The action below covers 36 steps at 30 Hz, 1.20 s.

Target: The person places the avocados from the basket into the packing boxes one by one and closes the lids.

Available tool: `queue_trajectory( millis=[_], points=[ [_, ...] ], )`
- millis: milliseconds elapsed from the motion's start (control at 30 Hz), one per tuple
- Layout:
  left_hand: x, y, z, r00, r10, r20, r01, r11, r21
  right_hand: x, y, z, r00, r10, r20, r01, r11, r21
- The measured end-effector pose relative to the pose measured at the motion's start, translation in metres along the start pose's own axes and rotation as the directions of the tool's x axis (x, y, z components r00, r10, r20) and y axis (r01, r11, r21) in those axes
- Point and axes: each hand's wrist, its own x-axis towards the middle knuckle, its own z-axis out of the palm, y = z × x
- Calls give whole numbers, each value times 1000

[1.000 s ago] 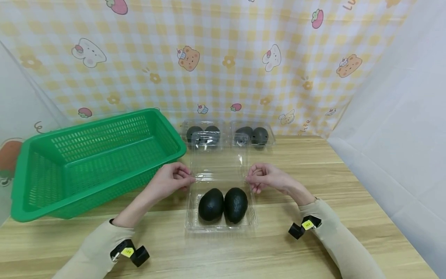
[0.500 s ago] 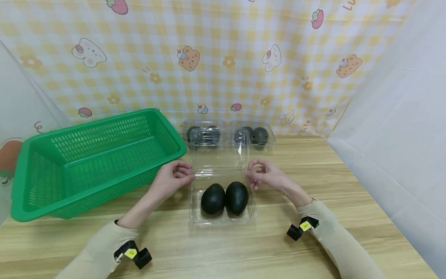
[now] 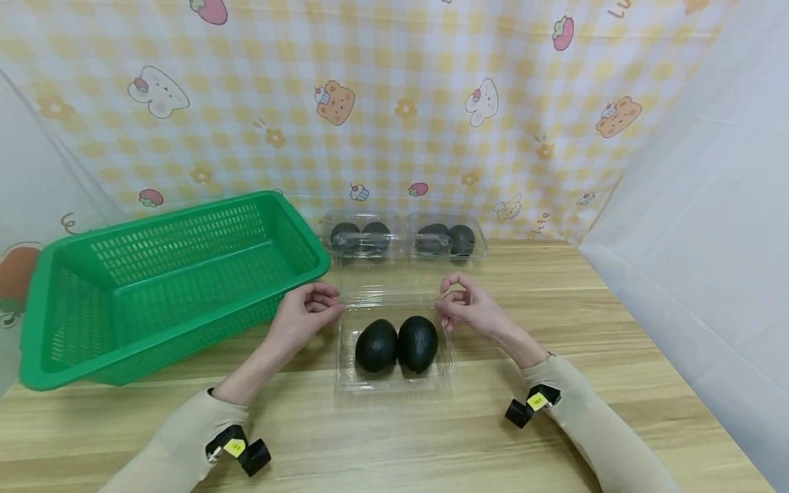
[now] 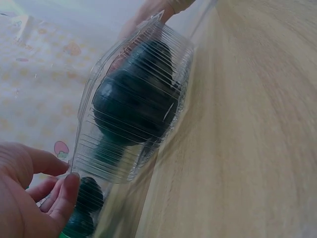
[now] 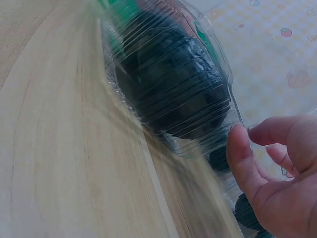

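Observation:
A clear plastic clamshell container (image 3: 394, 385), lid folded back, stands mid-table in the head view. Two dark green-black avocados, a left one (image 3: 377, 346) and a right one (image 3: 418, 344), lie side by side in its base. My left hand (image 3: 305, 313) pinches the rim at the far left corner near the hinge; thumb and forefinger meet there in the left wrist view. At the far right corner, my right hand (image 3: 467, 306) pinches the rim likewise, as the right wrist view shows. Glare and transparency leave the lid's far edge hard to make out.
To the left stands a green plastic basket (image 3: 185, 335) with nothing inside. Behind, by the checked cloth (image 3: 401, 150), two closed clamshells, a left one (image 3: 394, 222) and a right one (image 3: 477, 219), each hold two dark avocados. White sheeting (image 3: 690, 205) borders the right side.
The open clamshell with its avocados has slid a little away from me, both hands moving with it. Its lid has tipped further back and lower.

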Motion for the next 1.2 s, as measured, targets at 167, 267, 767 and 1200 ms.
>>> queue_trajectory(
  millis=[167,267,767,1200],
  points=[
    [1,-1,0,1000,10,-12,-10,1000,-11,0,1,1,1000,-17,-18,17,1000,-9],
    [2,-3,1,1000,18,-21,-18,1000,-13,0,1,2,999,-32,-34,31,999,-11],
    [3,-6,1,997,66,-40,-66,998,8,0,2,2,992,-114,-47,115,993,13],
    [1,-6,-1,995,89,-45,-88,996,16,-1,2,3,990,-40,-135,31,997,-64]
  ],
)
